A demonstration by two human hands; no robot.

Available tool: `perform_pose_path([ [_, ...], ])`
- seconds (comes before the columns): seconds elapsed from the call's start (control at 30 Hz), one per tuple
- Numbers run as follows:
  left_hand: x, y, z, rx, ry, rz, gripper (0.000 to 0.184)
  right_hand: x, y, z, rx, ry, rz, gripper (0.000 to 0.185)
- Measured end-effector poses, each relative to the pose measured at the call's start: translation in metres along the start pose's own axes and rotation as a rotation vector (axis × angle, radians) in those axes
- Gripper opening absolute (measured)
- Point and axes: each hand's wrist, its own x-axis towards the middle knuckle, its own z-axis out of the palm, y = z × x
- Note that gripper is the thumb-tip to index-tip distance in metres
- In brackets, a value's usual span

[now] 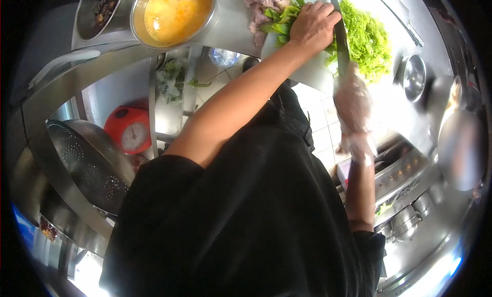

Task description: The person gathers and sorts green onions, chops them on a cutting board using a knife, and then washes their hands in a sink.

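Note:
My left hand [313,26] is bare, its fingers curled over a bunch of green leaves [283,21] on a white cutting board [311,73]. In a clear plastic glove, my right hand [353,102] is wrapped round the handle end of a long knife [342,43]. The blade points away from me, close beside the left fingertips. Shredded lettuce [366,38] lies heaped to the right of the blade.
A metal container of orange-yellow liquid [177,15] and one with dark contents [106,7] stand at the upper left. A cloth [259,4] lies behind the board. Right of the lettuce is a metal bowl [413,77]. A red scale [128,129] sits lower left.

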Motion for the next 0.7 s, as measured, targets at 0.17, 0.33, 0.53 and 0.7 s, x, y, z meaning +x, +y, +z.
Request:
perform_pose_path([
  [0.17,-0.001,0.003,0.0,-0.023,-0.014,-0.022,0.01,0.041,-0.005,-0.004,-0.011,-0.003,-0.016,0.029],
  [0.33,-0.002,-0.001,0.002,-0.094,0.064,-0.038,0.013,0.001,-0.01,-0.036,0.219,-0.134,0.08,0.031],
  [0.53,-0.004,0.001,0.003,-0.119,0.031,-0.038,0.012,0.039,-0.001,-0.006,-0.052,-0.071,-0.065,0.038],
  [0.7,-0.002,-0.001,0.002,-0.104,0.001,-0.091,0.011,0.01,-0.005,0.003,-0.053,-0.03,-0.045,0.039],
])
